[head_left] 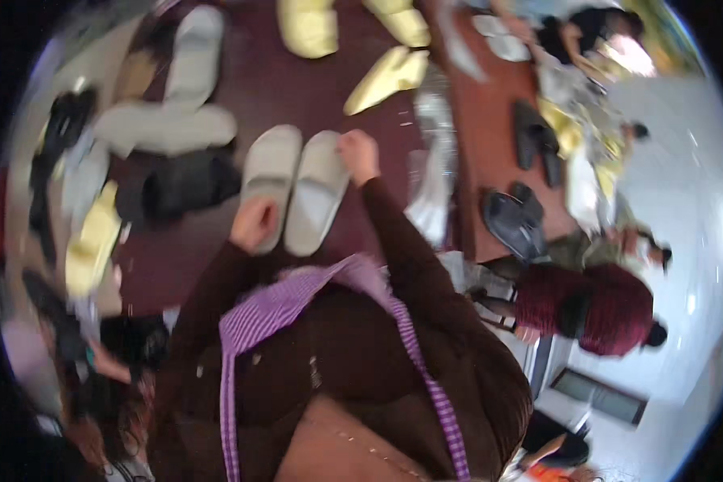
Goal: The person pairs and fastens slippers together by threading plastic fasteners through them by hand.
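Two beige slide slippers lie side by side on the dark red table in front of me, a left slipper (273,158) and a right slipper (313,201). My left hand (255,223) is curled at the outer edge of the left slipper, near its lower end. At the upper outer edge of the right slipper, my right hand (359,155) has its fingers bent together against the side. Blur hides the exact fingertip contact of both hands.
More beige slippers (169,128) and a black slipper (189,183) lie on the left. Pale yellow slippers (309,28) are at the far side. Clear plastic wrapping (434,161) runs along the right edge. Black slippers (514,221) sit on the neighbouring table, with people working beyond.
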{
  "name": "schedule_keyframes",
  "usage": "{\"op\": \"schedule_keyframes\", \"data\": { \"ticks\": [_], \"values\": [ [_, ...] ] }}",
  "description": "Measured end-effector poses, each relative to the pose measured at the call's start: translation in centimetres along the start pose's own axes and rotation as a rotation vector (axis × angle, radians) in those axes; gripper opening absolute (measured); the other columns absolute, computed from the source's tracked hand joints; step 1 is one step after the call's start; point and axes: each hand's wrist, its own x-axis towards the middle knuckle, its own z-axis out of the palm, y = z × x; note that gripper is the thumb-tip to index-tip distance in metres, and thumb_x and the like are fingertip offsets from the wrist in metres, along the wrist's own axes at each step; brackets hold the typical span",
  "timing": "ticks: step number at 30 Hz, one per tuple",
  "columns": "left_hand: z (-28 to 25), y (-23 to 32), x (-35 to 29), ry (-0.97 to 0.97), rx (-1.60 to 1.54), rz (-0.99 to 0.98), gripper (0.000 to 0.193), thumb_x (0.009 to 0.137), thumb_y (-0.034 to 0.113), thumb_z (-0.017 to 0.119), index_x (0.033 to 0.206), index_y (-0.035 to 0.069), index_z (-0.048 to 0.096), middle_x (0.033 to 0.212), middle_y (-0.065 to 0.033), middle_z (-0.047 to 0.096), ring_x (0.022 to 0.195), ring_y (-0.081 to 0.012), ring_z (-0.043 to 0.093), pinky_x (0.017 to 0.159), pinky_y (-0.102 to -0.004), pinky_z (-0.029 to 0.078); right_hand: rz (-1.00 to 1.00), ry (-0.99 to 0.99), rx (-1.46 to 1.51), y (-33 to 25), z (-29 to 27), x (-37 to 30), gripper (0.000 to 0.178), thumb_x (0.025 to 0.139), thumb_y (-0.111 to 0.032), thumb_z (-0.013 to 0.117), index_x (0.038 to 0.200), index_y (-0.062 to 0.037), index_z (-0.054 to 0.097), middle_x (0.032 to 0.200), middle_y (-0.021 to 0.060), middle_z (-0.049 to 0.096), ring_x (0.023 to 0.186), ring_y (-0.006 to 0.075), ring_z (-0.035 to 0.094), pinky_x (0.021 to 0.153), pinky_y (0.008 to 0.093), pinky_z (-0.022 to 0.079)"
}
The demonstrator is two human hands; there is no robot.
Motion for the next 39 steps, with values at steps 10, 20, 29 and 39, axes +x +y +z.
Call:
{"op": "schedule_keyframes", "data": {
  "ticks": [10,20,29,39],
  "values": [
    [2.1,1.7,6.8,0.352,-1.258,-0.991,0.011,0.08,0.009,0.052,0.068,0.008,0.052,0.058,-0.0024,0.05,0.047,-0.011,0.045,0.041,-0.0251,0.033,0.052,-0.248,0.296,-4.2,1.1,2.1,0.014,0.08,-0.007,0.058,0.089,0.0013,0.064,0.078,0.0034,0.064,0.071,0.0102,0.057,0.065,0.0233,0.045],
    [2.2,1.8,7.2,0.407,-1.345,-0.907,0.011,0.085,0.01,0.048,0.076,0.004,0.05,0.061,-0.0027,0.047,0.049,-0.0113,0.041,0.043,-0.0255,0.032,-0.175,-0.447,0.174,-5.6,4.9,4.6,0.017,0.079,-0.008,0.058,0.091,0.001,0.064,0.08,0.0047,0.065,0.075,0.0112,0.059,0.068,0.0238,0.046],
    [2.2,0.7,7.6,0.199,-1.341,-0.812,0.016,0.087,0.013,0.046,0.073,0.007,0.049,0.057,-0.0015,0.044,0.047,-0.0114,0.039,0.043,-0.0259,0.03,-0.16,-0.61,0.051,-6.4,7.8,6.3,0.016,0.078,-0.012,0.059,0.087,0.0006,0.064,0.075,0.0024,0.063,0.069,0.0103,0.056,0.062,0.0258,0.045],
    [2.0,0.9,6.5,0.106,-0.887,-0.513,0.012,0.086,0.014,0.048,0.075,0.009,0.051,0.056,-0.0028,0.046,0.043,-0.0119,0.04,0.038,-0.0258,0.029,0.353,-0.816,0.281,-7.8,10.5,6.2,0.015,0.078,-0.012,0.062,0.089,-0.0026,0.065,0.075,-0.0012,0.059,0.069,0.0096,0.052,0.063,0.0255,0.043]
  ]
}}
